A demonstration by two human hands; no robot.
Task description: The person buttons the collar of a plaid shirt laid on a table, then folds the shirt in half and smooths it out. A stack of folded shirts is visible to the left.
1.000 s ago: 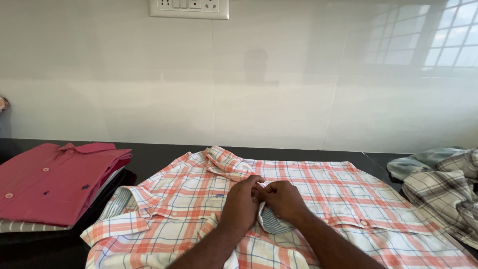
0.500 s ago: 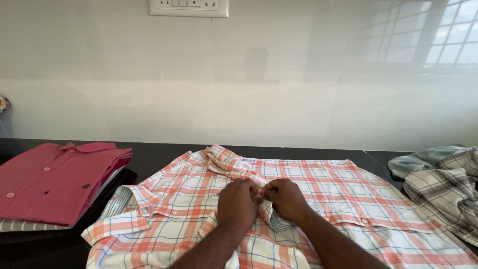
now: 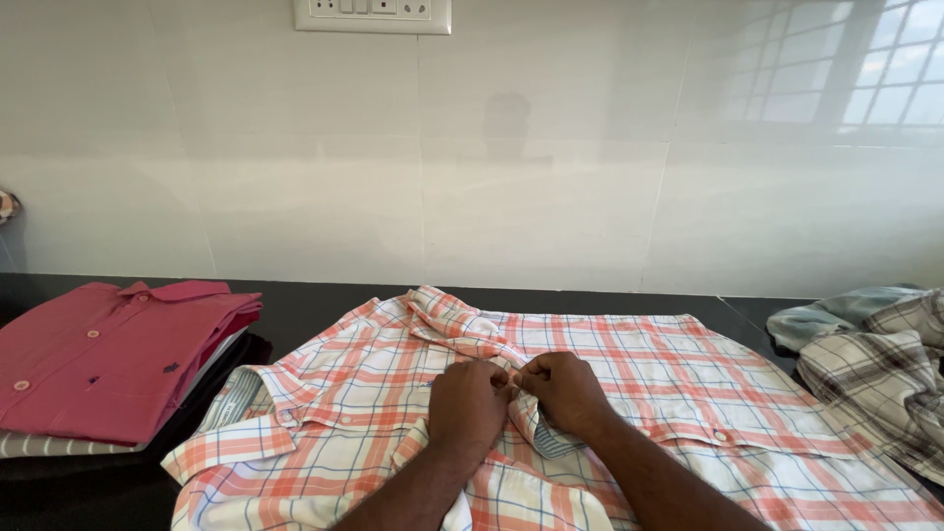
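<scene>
An orange, white and blue checked shirt (image 3: 688,383) lies spread face up on the black counter (image 3: 324,305), collar toward the wall. My left hand (image 3: 467,408) and my right hand (image 3: 560,388) meet at the shirt's front placket just below the collar. Both pinch the fabric edges together between thumb and fingers, knuckles almost touching. What the fingertips hold between them is hidden. A cuff with a button (image 3: 280,413) lies folded out at the left.
A folded red shirt (image 3: 108,354) tops a stack of folded clothes at the left. A crumpled pile of grey-brown checked and pale blue clothes (image 3: 875,374) sits at the right edge. A white tiled wall with a switch plate (image 3: 372,12) stands behind.
Both hands have stayed at the placket, shifting slightly up toward the collar; the fingers have drawn closer together on the fabric.
</scene>
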